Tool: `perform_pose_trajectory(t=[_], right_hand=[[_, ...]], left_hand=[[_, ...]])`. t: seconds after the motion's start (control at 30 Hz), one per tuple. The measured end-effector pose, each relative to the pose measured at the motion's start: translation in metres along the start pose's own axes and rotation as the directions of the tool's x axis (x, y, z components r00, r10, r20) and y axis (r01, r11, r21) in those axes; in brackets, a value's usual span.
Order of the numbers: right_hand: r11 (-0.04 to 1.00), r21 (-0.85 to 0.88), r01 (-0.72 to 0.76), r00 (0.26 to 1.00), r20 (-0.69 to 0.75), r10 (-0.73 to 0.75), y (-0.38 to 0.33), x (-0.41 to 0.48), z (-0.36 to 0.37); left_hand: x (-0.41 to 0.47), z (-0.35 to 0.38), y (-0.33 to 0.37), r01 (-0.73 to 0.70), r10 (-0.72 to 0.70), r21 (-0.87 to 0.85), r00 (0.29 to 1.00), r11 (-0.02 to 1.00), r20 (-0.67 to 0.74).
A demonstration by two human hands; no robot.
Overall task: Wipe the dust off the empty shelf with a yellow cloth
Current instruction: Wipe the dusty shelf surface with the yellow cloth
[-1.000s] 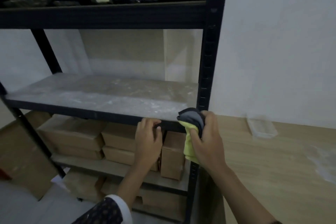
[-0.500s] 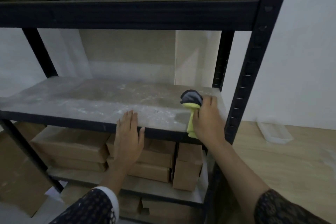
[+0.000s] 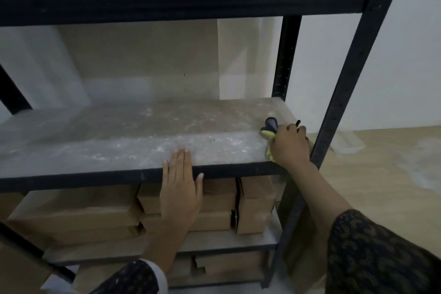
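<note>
My right hand (image 3: 290, 145) grips the cloth (image 3: 267, 133) at the shelf's (image 3: 119, 141) right end, probably to begin wiping. My left hand (image 3: 180, 188), fingers straight, steadies its front edge.

The head view is dim and muted, soft and slightly grainy throughout. The brightest area is the white painted wall (image 3: 401, 55) at the upper right. The dusty grey shelf board (image 3: 107, 145) carries a pale sheen across its front half, while the brown cardboard boxes (image 3: 71, 215) below it sit in shadow. The black metal uprights (image 3: 346, 83) at the right lean and bow from wide-angle distortion. The dark patterned sleeve (image 3: 381, 258) at lower right is blurred.
</note>
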State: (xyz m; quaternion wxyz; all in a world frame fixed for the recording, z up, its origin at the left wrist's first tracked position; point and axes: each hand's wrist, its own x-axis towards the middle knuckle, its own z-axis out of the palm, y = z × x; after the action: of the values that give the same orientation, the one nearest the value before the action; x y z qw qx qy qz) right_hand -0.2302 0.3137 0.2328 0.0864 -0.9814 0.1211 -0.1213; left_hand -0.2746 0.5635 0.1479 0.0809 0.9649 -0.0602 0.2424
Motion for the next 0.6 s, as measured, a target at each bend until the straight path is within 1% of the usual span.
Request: perform_pose_trajectory(t=[0.1, 0.13, 0.2, 0.23, 0.27, 0.3, 0.33, 0.37, 0.4, 0.43, 0.47, 0.5, 0.53, 0.6], right_hand=[[0.987, -0.028, 0.155, 0.988, 0.023, -0.155, -0.009, -0.01, -0.002], [0.974, 0.007, 0.228, 0.973, 0.029, -0.228, -0.016, -0.016, -0.001], [0.912, 0.157, 0.38, 0.92, 0.037, -0.39, -0.027, -0.029, 0.002], [0.876, 0.236, 0.421, 0.895, 0.048, -0.443, -0.03, -0.03, 0.001], [0.855, 0.308, 0.418, 0.89, 0.052, -0.454, -0.028, -0.028, -0.001], [0.864, 0.35, 0.363, 0.915, 0.043, -0.402, -0.021, -0.02, -0.003], [0.896, 0.35, 0.274, 0.954, 0.017, -0.298, -0.013, -0.012, -0.006], [0.933, 0.318, 0.167, 0.985, -0.016, -0.171, -0.003, -0.003, -0.009], [0.962, 0.262, 0.075, 0.997, -0.044, -0.066, 0.007, 0.003, -0.01], [0.981, 0.191, 0.022, 0.998, -0.053, -0.012, 0.012, 0.006, -0.009], [0.993, 0.118, 0.011, 0.999, -0.043, -0.006, 0.011, 0.006, -0.007], [0.997, 0.068, 0.031, 0.999, -0.023, -0.03, 0.006, 0.005, -0.005], [0.996, 0.051, 0.075, 0.997, -0.013, -0.075, -0.001, 0.001, -0.003], [0.975, 0.076, 0.207, 0.978, -0.014, -0.207, -0.017, -0.007, 0.002]], left_hand=[[0.0, 0.0, 0.0, -0.001, 0.001, 0.001, 1.0, 1.0, -0.003], [0.0, 0.001, 0.0, 0.005, -0.005, 0.0, 1.0, 1.0, -0.003], [0.001, 0.001, 0.001, 0.021, -0.021, -0.008, 1.0, 1.0, -0.005], [0.002, 0.001, 0.002, 0.026, -0.026, -0.012, 1.0, 1.0, -0.007], [0.002, 0.001, 0.002, 0.026, -0.026, -0.015, 1.0, 1.0, -0.008], [0.002, 0.001, 0.002, 0.021, -0.021, -0.016, 1.0, 1.0, -0.007], [0.002, 0.0, 0.003, 0.014, -0.014, -0.016, 1.0, 1.0, -0.008], [0.002, 0.0, 0.003, 0.009, -0.009, -0.018, 1.0, 1.0, -0.01], [0.001, -0.001, 0.004, 0.007, -0.008, -0.02, 1.0, 1.0, -0.011], [0.001, -0.001, 0.004, 0.009, -0.009, -0.021, 1.0, 1.0, -0.008], [0.001, -0.002, 0.004, 0.011, -0.011, -0.02, 1.0, 1.0, -0.005], [0.0, -0.002, 0.004, 0.014, -0.014, -0.02, 1.0, 1.0, -0.002], [0.0, -0.002, 0.004, 0.016, -0.017, -0.021, 1.0, 1.0, -0.003], [0.0, -0.003, 0.003, 0.026, -0.026, -0.016, 1.0, 1.0, 0.0]])
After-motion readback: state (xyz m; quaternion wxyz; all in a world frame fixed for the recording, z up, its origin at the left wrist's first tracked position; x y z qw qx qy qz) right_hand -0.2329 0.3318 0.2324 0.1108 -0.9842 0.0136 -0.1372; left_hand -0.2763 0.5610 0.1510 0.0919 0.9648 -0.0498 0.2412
